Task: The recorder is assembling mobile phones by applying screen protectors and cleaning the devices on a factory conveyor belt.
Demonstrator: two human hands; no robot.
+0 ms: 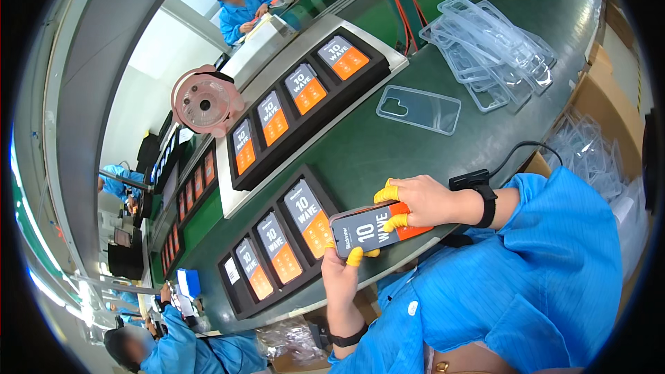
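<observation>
Holding: both hands grip one phone [377,230] over the belt's near edge.
Left hand [341,273]: pinching its lower end.
Right hand [422,201]: fingers pressing the screen (keep pressure even).
Nearby: clear case [418,109] on the belt [360,152], black tray [277,249] just left.

bare belt [360,149] ahead — phone trays [277,239] left, case pile [492,55] beyond

Glossy phone [377,230], clear plastic case [418,109], matt green belt [388,145]
</observation>
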